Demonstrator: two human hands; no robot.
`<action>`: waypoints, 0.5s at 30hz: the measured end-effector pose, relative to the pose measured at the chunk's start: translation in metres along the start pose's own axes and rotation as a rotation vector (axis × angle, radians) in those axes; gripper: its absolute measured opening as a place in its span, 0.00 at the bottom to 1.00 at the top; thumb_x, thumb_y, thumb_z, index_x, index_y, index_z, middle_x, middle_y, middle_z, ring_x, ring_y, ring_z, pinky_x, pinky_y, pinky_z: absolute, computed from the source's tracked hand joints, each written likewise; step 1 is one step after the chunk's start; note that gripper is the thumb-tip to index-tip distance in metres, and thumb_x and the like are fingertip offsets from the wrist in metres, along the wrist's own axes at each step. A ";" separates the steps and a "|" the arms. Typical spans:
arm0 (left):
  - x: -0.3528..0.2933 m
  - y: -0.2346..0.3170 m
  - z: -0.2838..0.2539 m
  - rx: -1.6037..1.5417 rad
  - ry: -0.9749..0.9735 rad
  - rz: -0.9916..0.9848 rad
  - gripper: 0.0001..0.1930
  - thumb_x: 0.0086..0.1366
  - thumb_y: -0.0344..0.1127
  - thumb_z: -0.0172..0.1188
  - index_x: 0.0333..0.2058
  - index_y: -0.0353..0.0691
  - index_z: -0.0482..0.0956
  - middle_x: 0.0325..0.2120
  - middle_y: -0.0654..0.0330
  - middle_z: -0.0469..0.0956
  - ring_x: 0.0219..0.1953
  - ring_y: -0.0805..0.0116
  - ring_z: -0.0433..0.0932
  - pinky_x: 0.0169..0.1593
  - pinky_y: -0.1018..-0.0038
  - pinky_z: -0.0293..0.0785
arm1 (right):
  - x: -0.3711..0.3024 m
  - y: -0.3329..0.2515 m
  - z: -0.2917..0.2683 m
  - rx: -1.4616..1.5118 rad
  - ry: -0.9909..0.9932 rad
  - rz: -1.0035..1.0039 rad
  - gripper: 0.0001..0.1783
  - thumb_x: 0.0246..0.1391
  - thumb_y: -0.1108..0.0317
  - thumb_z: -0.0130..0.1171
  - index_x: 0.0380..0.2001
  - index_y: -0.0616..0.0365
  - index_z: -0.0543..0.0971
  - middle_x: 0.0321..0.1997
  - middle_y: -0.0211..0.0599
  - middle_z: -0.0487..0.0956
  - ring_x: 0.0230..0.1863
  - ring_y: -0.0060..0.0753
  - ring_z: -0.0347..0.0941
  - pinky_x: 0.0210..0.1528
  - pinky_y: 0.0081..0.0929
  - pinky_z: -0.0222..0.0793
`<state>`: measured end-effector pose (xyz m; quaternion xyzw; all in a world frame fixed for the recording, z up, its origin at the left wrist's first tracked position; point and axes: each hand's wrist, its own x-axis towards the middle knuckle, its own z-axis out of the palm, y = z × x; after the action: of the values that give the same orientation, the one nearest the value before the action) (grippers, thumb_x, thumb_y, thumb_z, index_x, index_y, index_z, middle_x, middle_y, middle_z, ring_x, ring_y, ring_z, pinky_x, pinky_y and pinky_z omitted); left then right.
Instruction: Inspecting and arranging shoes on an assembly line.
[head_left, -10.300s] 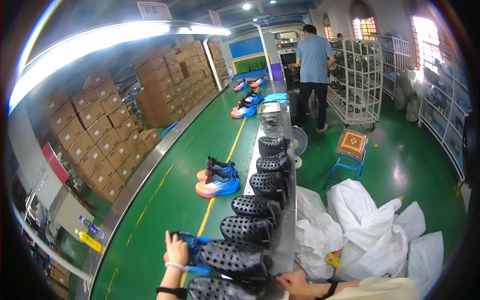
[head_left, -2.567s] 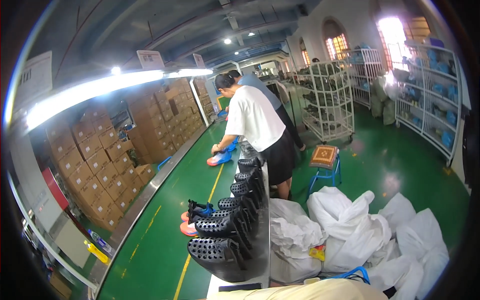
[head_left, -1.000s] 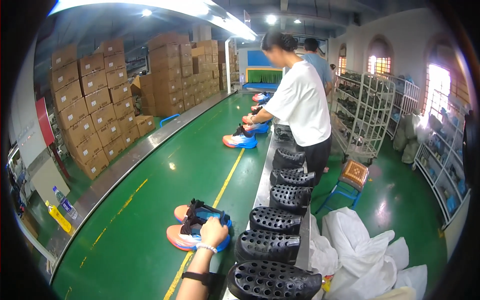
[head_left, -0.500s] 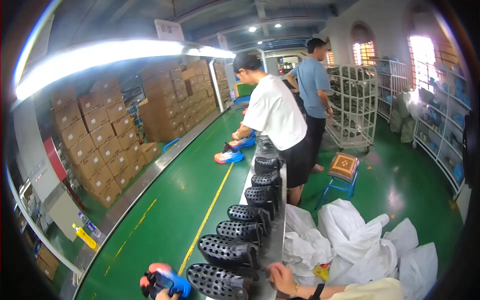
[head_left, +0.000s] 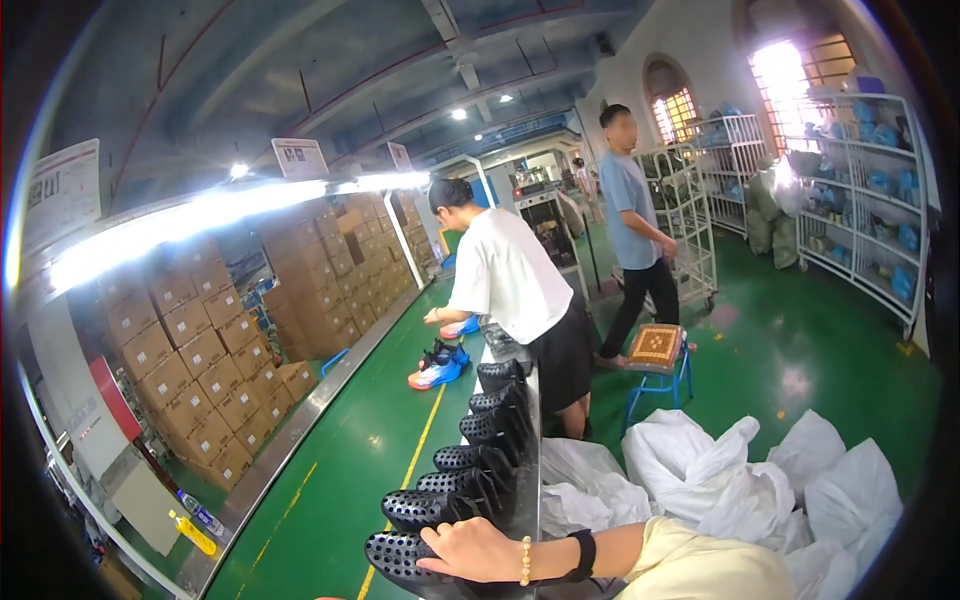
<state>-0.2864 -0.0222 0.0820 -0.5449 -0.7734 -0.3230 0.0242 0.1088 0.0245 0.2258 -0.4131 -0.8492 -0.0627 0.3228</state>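
Observation:
My right hand (head_left: 478,550) reaches across from the right and closes over the nearest black, perforated shoe tree (head_left: 392,552). The fingers curl over its top; part of its heel is hidden beneath my hand and wrist. Beyond it several similar black shoe trees (head_left: 408,508) stand in a row along the metal ledge, toes pointing left. Of my left hand (head_left: 328,598) only a sliver shows at the lower edge; its fingers and anything in them are out of sight.
A green conveyor belt (head_left: 330,480) runs beside the ledge, with blue and orange sneakers (head_left: 436,368) farther along. A person in a white shirt (head_left: 515,265) bends over it; another in blue (head_left: 630,200) stands behind. White sacks (head_left: 690,465) and a stool (head_left: 657,350) are at the right.
My right hand has moved left from beside the ledge onto the nearest shoe tree. My left hand and the blue-orange shoe it held have dropped out below. The view has tilted up.

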 end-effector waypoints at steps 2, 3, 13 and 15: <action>-0.005 0.023 -0.006 0.112 0.083 -0.061 0.15 0.58 0.29 0.57 0.44 0.30 0.75 0.47 0.35 0.73 0.49 0.40 0.73 0.54 0.58 0.69 | 0.000 0.006 0.010 -0.031 0.001 0.006 0.28 0.59 0.42 0.52 0.30 0.62 0.73 0.17 0.41 0.75 0.21 0.44 0.77 0.23 0.34 0.71; -0.008 0.028 -0.006 0.112 0.079 -0.061 0.15 0.58 0.29 0.57 0.44 0.30 0.75 0.47 0.35 0.73 0.49 0.40 0.73 0.54 0.58 0.69 | 0.002 0.008 0.013 -0.030 -0.002 0.009 0.28 0.59 0.42 0.52 0.30 0.62 0.73 0.17 0.41 0.75 0.21 0.44 0.77 0.23 0.34 0.71; -0.052 0.004 -0.011 -0.081 0.254 0.014 0.19 0.62 0.35 0.58 0.48 0.29 0.77 0.46 0.37 0.76 0.52 0.40 0.71 0.61 0.57 0.65 | 0.013 0.004 0.012 -0.049 -0.090 -0.021 0.35 0.53 0.37 0.56 0.26 0.66 0.73 0.17 0.45 0.76 0.22 0.44 0.78 0.25 0.36 0.72; -0.077 -0.005 -0.005 -0.044 0.362 0.056 0.20 0.61 0.38 0.62 0.47 0.29 0.77 0.44 0.38 0.76 0.52 0.41 0.70 0.61 0.56 0.63 | 0.013 0.007 0.015 -0.049 -0.088 -0.043 0.35 0.55 0.37 0.54 0.25 0.66 0.72 0.17 0.47 0.76 0.23 0.46 0.78 0.26 0.37 0.72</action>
<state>-0.2607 -0.0899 0.0535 -0.4997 -0.7337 -0.4318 0.1600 0.1009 0.0434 0.2204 -0.4048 -0.8695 -0.0723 0.2736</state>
